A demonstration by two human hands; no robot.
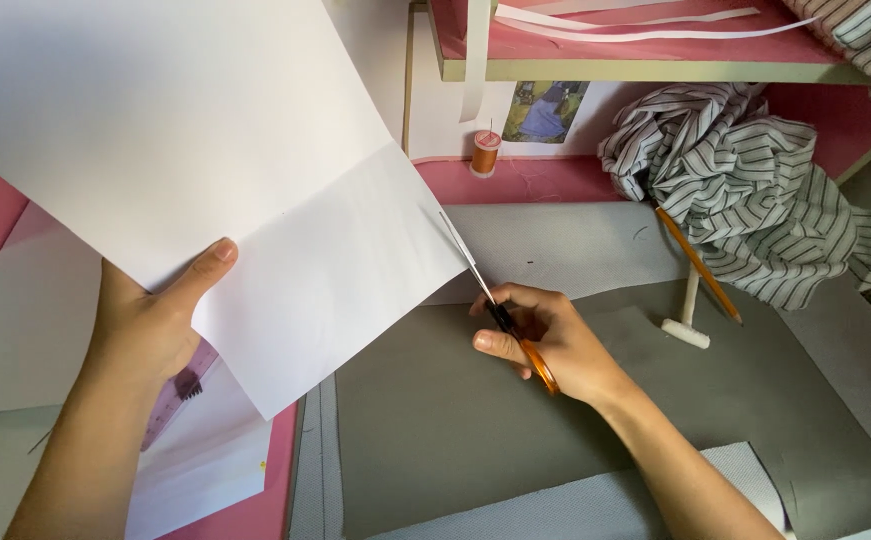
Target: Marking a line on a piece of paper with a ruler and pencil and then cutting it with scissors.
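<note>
White paper sheet [205, 150], left hand [150, 325] fingers pinching its near edge; right hand [545, 345] gripping orange-handled scissors [500, 315], mid-cut

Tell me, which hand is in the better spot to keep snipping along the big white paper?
The right hand, probably. It holds the orange-handled scissors, whose blades meet the edge of the white paper. The left hand grips the sheet from below, holding it up, with no tool in it.
</note>
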